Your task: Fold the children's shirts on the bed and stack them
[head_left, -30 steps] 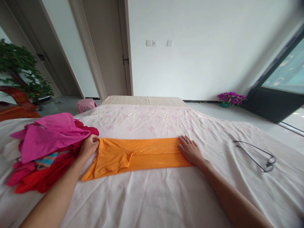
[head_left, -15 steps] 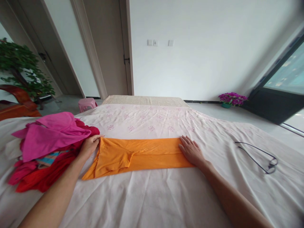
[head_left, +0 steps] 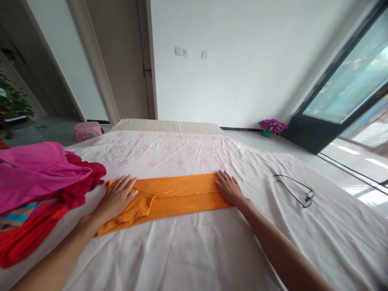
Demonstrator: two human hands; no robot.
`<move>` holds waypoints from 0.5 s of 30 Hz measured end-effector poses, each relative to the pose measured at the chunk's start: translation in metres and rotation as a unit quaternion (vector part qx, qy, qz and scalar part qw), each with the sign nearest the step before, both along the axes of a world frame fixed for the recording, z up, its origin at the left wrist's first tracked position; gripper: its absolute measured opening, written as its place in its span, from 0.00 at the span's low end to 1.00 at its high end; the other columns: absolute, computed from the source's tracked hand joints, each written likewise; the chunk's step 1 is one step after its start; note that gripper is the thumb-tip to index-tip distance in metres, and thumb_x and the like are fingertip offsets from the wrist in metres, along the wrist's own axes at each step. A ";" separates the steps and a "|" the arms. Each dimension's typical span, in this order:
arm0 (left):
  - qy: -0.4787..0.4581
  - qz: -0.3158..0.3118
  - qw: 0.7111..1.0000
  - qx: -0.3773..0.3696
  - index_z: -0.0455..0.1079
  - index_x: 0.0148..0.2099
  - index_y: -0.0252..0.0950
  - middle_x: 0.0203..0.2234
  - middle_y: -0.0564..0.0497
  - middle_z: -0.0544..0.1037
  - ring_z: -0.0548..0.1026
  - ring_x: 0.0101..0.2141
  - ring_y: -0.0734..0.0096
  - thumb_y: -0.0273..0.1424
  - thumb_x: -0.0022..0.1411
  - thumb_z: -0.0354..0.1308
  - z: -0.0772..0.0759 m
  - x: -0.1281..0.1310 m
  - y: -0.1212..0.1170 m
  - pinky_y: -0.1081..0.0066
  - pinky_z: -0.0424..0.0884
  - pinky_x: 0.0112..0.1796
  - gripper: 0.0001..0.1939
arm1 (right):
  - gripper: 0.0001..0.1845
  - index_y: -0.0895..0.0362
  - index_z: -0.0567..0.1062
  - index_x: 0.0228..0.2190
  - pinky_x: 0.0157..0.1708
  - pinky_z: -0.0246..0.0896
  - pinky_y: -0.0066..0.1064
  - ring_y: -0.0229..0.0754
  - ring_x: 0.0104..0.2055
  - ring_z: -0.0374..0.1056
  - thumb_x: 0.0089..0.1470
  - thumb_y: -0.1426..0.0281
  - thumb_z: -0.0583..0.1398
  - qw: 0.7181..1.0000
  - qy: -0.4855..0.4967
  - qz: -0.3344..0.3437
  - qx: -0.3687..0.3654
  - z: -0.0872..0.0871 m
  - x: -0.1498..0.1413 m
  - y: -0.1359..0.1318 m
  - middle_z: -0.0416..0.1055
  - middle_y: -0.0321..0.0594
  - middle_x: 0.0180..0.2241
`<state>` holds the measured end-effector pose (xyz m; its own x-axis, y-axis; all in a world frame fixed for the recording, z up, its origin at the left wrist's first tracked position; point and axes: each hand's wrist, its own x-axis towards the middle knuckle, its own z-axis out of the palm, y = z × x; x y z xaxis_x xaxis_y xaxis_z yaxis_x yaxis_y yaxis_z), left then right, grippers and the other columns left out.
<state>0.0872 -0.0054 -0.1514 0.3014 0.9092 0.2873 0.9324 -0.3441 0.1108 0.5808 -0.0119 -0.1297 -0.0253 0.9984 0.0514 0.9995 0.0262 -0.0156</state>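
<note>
An orange shirt lies folded into a long strip across the pale flowered sheet. What looks like a short sleeve is turned back over its left part. My left hand rests flat on the left end of the cloth, fingers stretched out and pointing away from me. At the opposite end my right hand lies palm down over the shirt's right edge, its fingers straight. Neither hand grips the fabric. Part of the left end is hidden beneath my left hand and wrist.
Left of the shirt is a heap of pink and red clothes. Black-framed glasses lie on the sheet at the right. Beyond it are a pink stool, a potted purple plant and a dark-framed glass door.
My left hand has let go of the shirt's upper left corner and spread flat on its left end. My right hand stays on the right end. The whole view has turned to the right.
</note>
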 end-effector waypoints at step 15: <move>0.006 -0.182 0.982 0.058 0.57 0.68 0.45 0.66 0.48 0.61 0.56 0.66 0.58 0.44 0.68 0.49 0.009 0.085 -0.034 0.54 0.56 0.64 0.29 | 0.29 0.56 0.71 0.52 0.43 0.60 0.37 0.53 0.49 0.70 0.54 0.52 0.58 0.974 0.089 -0.189 -0.084 0.047 0.024 0.003 0.73 0.50 0.48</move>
<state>0.1719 -0.0390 -0.1421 0.6040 0.7019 0.3775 0.7464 -0.6642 0.0409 0.6043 -0.0091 -0.0832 0.3396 0.9296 -0.1433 0.9184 -0.3606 -0.1626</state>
